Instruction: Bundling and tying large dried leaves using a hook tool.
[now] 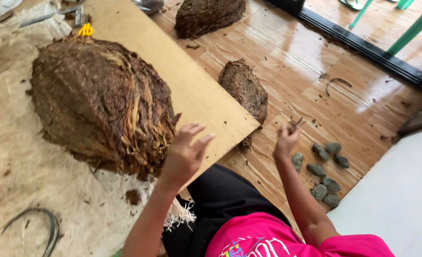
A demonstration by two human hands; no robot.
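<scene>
On floor, three leaf bundles (101, 102) (eight stones (322, 171))

Dry, fibrous leaf bundle (101, 102) on matt fibreboard (192, 85); glossy wood-look floor (306, 62).

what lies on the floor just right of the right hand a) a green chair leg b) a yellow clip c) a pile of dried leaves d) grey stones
d, a cluster of grey stones lies on the wooden floor just right of the raised right hand.
</scene>
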